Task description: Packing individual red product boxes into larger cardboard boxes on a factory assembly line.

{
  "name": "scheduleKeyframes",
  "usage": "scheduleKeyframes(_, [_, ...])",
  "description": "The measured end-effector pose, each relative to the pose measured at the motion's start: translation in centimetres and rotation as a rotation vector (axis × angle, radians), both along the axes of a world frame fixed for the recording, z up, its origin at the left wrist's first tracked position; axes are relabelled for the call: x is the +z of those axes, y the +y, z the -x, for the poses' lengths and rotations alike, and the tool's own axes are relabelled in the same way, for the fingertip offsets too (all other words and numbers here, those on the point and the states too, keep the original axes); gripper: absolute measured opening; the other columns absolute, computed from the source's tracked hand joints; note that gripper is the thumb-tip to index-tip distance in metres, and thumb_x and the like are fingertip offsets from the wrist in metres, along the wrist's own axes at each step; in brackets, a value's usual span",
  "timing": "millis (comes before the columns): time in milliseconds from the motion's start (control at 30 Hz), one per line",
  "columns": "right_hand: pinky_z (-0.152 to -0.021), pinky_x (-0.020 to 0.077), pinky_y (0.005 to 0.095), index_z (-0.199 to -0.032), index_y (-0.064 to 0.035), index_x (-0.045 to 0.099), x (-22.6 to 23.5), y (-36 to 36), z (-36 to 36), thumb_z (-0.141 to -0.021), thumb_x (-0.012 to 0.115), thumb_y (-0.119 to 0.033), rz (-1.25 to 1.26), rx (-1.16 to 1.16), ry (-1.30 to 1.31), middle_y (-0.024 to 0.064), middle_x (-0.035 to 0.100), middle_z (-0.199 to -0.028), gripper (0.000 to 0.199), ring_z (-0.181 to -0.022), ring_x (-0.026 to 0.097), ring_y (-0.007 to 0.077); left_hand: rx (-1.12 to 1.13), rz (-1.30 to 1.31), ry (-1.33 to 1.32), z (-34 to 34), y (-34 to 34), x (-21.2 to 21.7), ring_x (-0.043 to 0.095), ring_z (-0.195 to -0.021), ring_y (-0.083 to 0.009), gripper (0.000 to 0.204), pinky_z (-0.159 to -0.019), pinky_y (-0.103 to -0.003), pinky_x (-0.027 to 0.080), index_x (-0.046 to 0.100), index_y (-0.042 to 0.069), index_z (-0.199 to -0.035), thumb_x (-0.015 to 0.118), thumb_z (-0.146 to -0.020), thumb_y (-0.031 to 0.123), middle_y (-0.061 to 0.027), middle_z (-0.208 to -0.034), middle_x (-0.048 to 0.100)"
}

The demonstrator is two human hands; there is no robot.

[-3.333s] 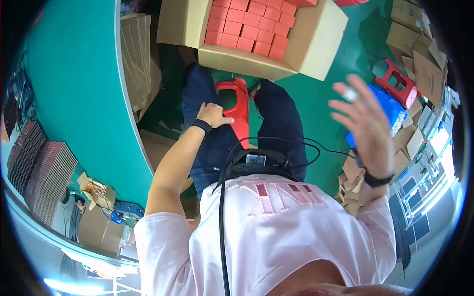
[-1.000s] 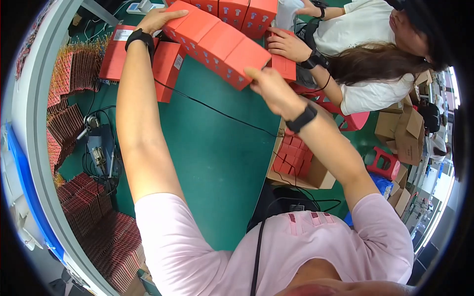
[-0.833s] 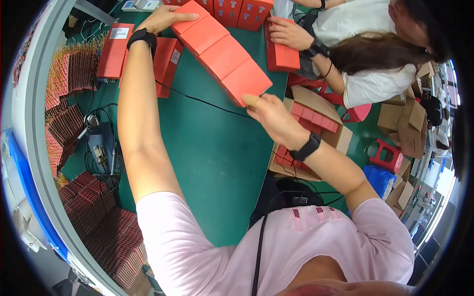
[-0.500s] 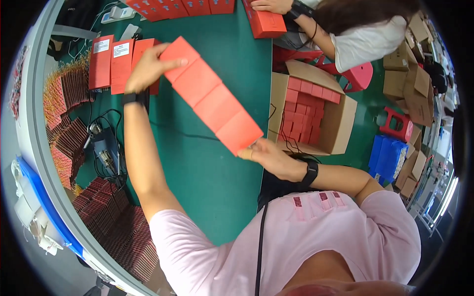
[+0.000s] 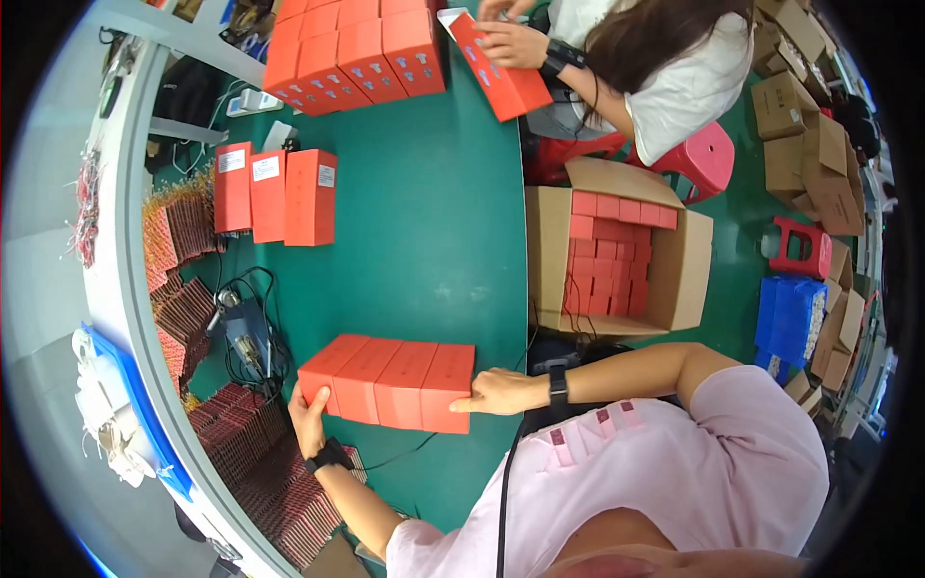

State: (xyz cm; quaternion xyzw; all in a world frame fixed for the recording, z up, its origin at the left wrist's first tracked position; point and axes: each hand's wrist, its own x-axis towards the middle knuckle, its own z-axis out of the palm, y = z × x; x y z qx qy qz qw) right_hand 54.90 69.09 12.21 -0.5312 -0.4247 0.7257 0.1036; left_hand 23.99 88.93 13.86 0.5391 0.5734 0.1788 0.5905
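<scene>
A row of several red boxes (image 5: 385,382) is pressed together side by side, low over the near part of the green table. My left hand (image 5: 310,422) grips the left end of the row, its thumb lying on the near face. At the right end, my right hand (image 5: 501,392) closes on the last box, the thumb along its near side. The two hands squeeze the row between them. Whether the boxes rest on the table or hang just above it, I cannot tell.
Three red boxes with white labels (image 5: 309,197) stand at the left. Stacked red boxes (image 5: 356,58) are at the back. A co-worker's hand (image 5: 513,45) holds another box. An open carton (image 5: 689,279) contains red boxes. Bundled wired strips (image 5: 236,438) and a corded device (image 5: 247,332) line the left.
The row of red boxes has come nearer to me and turned from a steep slant to nearly level. Both hands have kept their hold at its ends. The view has shifted.
</scene>
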Motion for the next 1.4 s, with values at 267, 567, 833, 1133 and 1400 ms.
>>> scheduleKeyframes(267, [-0.065, 0.0544, 0.0415, -0.132, 0.0094, 0.042, 0.8, 6.8, -7.8, -0.084, 0.065, -0.036, -1.018, -0.345, -0.429, 0.027, 0.064, -0.083, 0.07, -0.071, 0.065, 0.0362, 0.031, -0.358, 0.242, 1.7, -2.2, -0.9, 0.042, -0.129, -0.0233, 0.079, -0.108, -0.035, 0.033, 0.026, -0.002, -0.148, 0.07, -0.085, 0.016, -0.0146, -0.142, 0.043])
scheduleKeyframes(567, [-0.062, 0.0543, 0.0288, -0.143, 0.0019, 0.029, 11.4, 9.7, -10.3, -0.087, 0.067, -0.022, -0.499, -0.438, 0.246, 0.0163, 0.064, -0.109, 0.072, -0.068, 0.067, 0.0199, 0.591, -0.273, -0.264, -0.7, -17.2, 4.0, 0.027, -0.14, -0.0372, 0.082, -0.114, -0.045, 0.023, 0.005, 0.006, -0.153, 0.061, -0.093, 0.017, -0.0262, -0.154, 0.016])
scheduleKeyframes(833, [-0.092, 0.0464, 0.0308, -0.149, 0.0057, 0.014, 5.7, -4.5, -6.0, -0.082, 0.074, -0.029, -0.407, -0.352, 0.109, 0.0282, 0.04, -0.14, 0.096, -0.107, 0.062, 0.0266, 0.685, 0.06, -0.576, -8.7, -39.9, 4.2, 0.028, -0.139, -0.039, 0.086, -0.114, -0.048, 0.022, 0.008, 0.006, -0.152, 0.055, -0.093, 0.047, -0.0264, -0.152, 0.019])
scheduleKeyframes(1133, [-0.103, 0.0385, 0.0459, -0.143, 0.0091, 0.023, 5.0, -5.6, 2.3, -0.063, 0.082, -0.053, -1.287, -0.109, -0.683, 0.0339, 0.034, -0.141, 0.117, -0.125, 0.042, 0.0466, 0.763, -0.163, -0.491, -8.3, -31.6, 2.3, 0.028, -0.139, -0.0394, 0.097, -0.113, -0.049, 0.024, -0.001, -0.001, -0.15, 0.065, -0.091, 0.037, -0.0287, -0.151, 0.021])
scheduleKeyframes(1400, [-0.083, 0.0502, 0.0412, -0.115, -0.0005, 0.056, 0.7, -0.6, 0.6, -0.063, 0.077, -0.035, -1.111, -0.28, -0.605, 0.021, 0.062, -0.103, 0.066, -0.096, 0.061, 0.035, 0.854, 0.03, -0.477, -10.1, -19.2, -3.6, 0.007, -0.145, -0.036, 0.125, -0.116, -0.047, 0.009, -0.009, -0.011, -0.145, 0.075, -0.077, 0.051, -0.0308, -0.154, 0.006])
